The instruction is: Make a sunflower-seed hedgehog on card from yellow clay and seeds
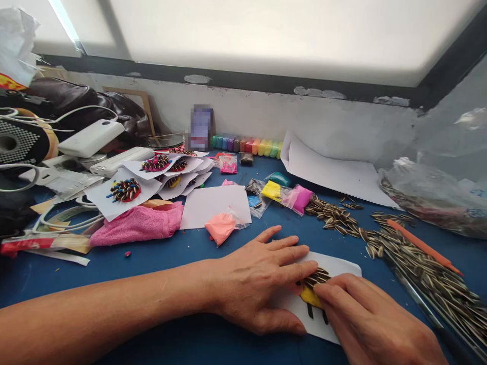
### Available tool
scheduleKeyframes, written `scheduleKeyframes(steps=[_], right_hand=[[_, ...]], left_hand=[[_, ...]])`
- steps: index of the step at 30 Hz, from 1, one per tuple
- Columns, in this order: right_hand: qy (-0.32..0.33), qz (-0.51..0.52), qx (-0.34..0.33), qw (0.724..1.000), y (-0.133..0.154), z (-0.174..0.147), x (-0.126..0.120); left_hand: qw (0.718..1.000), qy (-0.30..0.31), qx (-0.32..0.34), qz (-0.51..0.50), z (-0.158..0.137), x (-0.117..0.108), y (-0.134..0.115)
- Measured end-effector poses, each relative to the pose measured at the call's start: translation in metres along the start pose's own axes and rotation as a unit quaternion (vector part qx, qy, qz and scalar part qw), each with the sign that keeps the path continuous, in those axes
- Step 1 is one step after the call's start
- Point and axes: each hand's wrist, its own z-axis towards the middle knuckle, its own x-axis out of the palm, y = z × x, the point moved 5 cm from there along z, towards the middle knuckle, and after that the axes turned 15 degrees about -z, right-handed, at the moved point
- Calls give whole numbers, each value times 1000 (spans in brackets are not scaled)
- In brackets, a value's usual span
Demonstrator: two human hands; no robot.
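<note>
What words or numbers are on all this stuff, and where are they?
None can be read.
Phone: screen blurred into squares.
White bag, top left: red and yellow print, no readable letters.
Clear bag, right: faint bluish marks, too small to read.

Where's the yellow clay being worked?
Head view, lower right: the yellow clay is on a white card, between the left hand and right hand.

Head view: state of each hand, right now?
Left hand: open, fingers spread, over the white paper.
Right hand: fingers curled at the yellow piece; can't tell whether it's closed on anything.
</note>
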Motion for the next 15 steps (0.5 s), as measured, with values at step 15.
scheduleKeyframes(steps=[15], right_hand=[[-20,-35,8,999,-2,-2,-5]], left_hand=[[1000,13,-15,-5,0,-1,-1]])
